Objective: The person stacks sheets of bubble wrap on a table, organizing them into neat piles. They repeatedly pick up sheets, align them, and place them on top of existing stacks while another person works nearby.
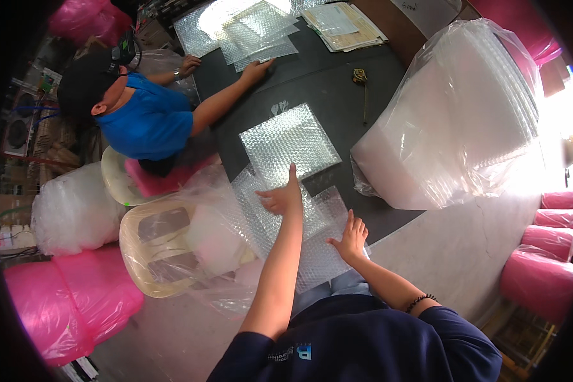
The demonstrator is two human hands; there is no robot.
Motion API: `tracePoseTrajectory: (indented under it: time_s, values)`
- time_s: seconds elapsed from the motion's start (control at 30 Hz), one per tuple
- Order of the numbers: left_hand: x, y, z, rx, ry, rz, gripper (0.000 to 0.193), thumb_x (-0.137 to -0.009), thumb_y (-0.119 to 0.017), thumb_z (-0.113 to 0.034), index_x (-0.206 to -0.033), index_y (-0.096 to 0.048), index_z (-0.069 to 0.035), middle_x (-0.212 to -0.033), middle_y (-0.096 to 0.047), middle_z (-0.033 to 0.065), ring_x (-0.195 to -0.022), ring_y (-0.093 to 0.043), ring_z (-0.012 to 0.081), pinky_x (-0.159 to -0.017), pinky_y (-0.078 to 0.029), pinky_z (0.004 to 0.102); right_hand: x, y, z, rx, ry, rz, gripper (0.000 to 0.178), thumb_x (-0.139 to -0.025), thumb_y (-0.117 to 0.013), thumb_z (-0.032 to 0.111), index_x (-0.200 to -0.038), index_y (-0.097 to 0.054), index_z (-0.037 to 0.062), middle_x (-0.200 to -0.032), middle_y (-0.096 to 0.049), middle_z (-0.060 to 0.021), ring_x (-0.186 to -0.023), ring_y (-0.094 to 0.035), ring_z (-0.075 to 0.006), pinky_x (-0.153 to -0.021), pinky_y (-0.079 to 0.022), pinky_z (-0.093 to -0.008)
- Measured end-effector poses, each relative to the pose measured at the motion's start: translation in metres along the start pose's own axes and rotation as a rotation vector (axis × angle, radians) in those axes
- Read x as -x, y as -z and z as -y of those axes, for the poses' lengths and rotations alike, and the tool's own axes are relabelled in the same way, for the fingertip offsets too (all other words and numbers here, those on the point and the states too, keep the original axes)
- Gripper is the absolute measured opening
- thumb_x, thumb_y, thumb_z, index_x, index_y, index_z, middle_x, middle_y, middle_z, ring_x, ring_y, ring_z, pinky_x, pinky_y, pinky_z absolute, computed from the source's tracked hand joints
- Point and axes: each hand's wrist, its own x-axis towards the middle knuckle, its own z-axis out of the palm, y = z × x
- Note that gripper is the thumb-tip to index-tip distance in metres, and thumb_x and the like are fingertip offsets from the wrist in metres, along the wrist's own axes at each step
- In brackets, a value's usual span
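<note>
My left hand (284,195) is over the silvery clear bubble-wrap pieces, its fingers spread and nothing in them. Just beyond it a square bubble-wrap sheet (291,139) lies flat on the dark table (379,219). More bubble-wrap sheets (325,254) overlap in a loose pile under and between my hands, at the near table edge. Above the right side of that pile is my right hand (352,239), with thumb and fingers apart and no object in it. Whether either hand touches the sheets I cannot tell.
Left, a seated co-worker (148,118) in blue rests both hands near other bubble-wrap sheets (261,32). Farther off lie papers (344,27) and a tape measure (360,77). A big plastic-wrapped bundle (445,121) fills the table's right. A plastic-draped chair (134,248) stands left; pink rolls (541,274) lie right.
</note>
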Motion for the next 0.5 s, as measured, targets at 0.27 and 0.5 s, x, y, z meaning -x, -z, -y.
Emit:
tracePoseTrajectory:
  time_s: [0.27,0.5]
  values:
    - [-0.058,-0.007,0.012,0.626,-0.3,0.481,0.047,-0.065,-0.078,-0.014,-0.103,-0.053,0.0,-0.084,-0.061,0.0087,-0.079,-0.06,0.0224,-0.071,-0.047,0.0301,-0.014,0.036,-0.046,-0.154,-0.063,-0.126,0.048,-0.062,-0.076,0.016,-0.1,-0.049,0.0061,-0.096,-0.06,-0.0165,-0.093,-0.057,-0.036,-0.076,-0.046,-0.0429]
    - [-0.147,0.153,0.069,0.426,-0.583,0.813,0.056,-0.065,-0.069,0.006,-0.117,-0.049,-0.003,-0.102,-0.057,0.0071,-0.088,-0.056,0.0159,-0.074,-0.047,0.0254,0.111,0.274,0.041,-0.188,0.279,-0.294,0.017,-0.06,-0.052,-0.005,-0.075,-0.05,0.0018,-0.09,-0.065,-0.0144,-0.078,-0.061,-0.0339,-0.064,-0.049,-0.0382]
